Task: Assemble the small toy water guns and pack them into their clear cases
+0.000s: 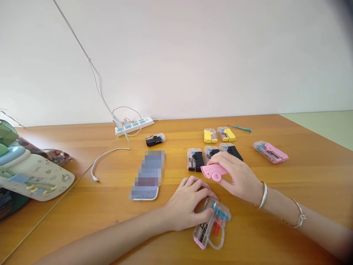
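At the table (289,187), your right hand (237,175) grips a pink toy (213,172). Your left hand (186,202) cups a clear pack (209,224), label (200,233) unreadable.

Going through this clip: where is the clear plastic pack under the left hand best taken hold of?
Probably across its narrow middle, coming from above on the near side. The clear plastic pack lies slanted on the wooden table, long and thin, so a pinch should span it. The left hand covers its far end, and a clear loop bulges at the near end.
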Demonstrator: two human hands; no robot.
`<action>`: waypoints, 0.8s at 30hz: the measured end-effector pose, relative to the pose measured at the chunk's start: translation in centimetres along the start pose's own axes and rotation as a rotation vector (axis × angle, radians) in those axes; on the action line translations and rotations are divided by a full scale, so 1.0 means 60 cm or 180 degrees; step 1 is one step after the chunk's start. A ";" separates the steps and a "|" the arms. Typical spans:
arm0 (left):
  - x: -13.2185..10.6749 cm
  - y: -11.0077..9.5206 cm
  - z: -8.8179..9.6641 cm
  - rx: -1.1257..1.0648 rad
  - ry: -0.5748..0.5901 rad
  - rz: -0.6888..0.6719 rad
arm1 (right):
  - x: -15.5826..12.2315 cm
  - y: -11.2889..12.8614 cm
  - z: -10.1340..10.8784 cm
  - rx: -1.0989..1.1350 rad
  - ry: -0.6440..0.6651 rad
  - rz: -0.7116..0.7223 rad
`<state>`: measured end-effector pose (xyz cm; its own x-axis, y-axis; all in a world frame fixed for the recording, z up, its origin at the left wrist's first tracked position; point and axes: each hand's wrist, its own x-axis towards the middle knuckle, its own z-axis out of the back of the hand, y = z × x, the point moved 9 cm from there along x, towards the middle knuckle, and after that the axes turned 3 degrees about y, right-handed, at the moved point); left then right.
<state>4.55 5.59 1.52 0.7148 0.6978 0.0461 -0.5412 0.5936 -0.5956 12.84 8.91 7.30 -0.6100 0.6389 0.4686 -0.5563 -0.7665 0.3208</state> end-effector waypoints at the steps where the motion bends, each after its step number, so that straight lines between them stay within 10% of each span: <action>1: 0.000 0.002 0.001 -0.0049 -0.0023 0.0023 | 0.000 -0.001 -0.001 0.0005 0.0008 -0.0009; 9: -0.012 0.052 0.044 -0.1528 -0.1123 0.0371 | -0.011 -0.004 -0.020 0.0282 -0.0061 -0.0030; 20: 0.004 0.061 0.034 -0.1487 -0.0922 0.0519 | -0.003 0.023 -0.018 -0.0298 0.0216 0.0275; 24: -0.003 0.076 0.043 -0.1705 -0.1197 0.0637 | -0.004 0.018 0.010 -0.0472 -0.0304 0.0193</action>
<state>0.83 9.22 0.87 0.3689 0.9227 0.1116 -0.2837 0.2261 -0.9319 12.70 7.90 8.01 -0.5925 0.5774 0.5617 -0.6016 -0.7809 0.1682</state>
